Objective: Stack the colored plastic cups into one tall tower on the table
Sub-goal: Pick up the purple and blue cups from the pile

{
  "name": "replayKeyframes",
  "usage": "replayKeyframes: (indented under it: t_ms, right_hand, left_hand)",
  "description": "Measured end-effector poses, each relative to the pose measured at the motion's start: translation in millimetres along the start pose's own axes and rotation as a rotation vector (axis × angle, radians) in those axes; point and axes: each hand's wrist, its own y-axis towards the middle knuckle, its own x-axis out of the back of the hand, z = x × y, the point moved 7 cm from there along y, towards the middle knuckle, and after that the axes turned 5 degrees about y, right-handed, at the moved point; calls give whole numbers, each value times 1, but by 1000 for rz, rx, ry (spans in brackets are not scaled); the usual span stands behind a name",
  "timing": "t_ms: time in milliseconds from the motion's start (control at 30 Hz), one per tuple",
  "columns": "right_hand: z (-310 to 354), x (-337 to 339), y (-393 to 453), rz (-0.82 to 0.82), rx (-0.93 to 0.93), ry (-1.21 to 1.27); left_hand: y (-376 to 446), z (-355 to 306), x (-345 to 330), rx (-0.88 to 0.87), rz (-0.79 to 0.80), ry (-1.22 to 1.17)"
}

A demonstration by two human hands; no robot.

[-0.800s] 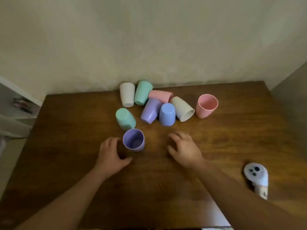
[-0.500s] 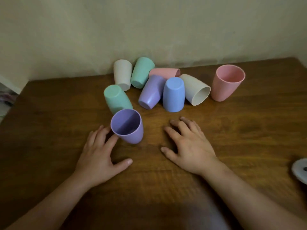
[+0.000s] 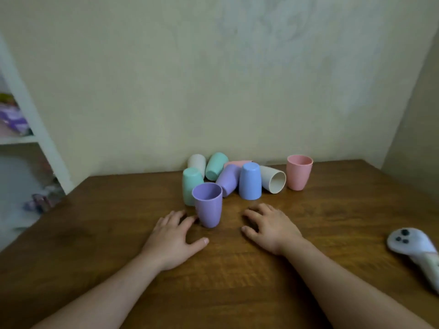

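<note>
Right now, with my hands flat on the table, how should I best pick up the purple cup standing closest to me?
Wrap the left hand around the upright purple cup's side wall, coming from its left. It stands open end up, and that hand's fingers already lie beside its base.

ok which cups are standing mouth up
Two: the purple cup by the left hand and the pink cup far right. The rest lie sideways or stand inverted.
</note>
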Motion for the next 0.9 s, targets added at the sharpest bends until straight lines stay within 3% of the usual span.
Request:
replayKeyframes:
  t_ms: [167, 267, 600, 833, 900]
  right_hand:
    - [-8, 2, -13, -98, -102, 56]
    - [-11, 7, -9, -102, -133, 32]
    - [-14, 4, -1, -107, -140, 33]
    - [-18, 10, 4, -62, -133, 88]
    - [-22, 43, 24, -157, -177, 226]
  left_hand:
    - [1, 2, 3, 7, -56, -61]
    - [0, 10, 9, 2, -173, -325]
    - [40, -21, 24, 30, -258, -956]
    - [60, -37, 10, 137, -396, -1094]
    - [61, -35, 7, 134, -399, -1102]
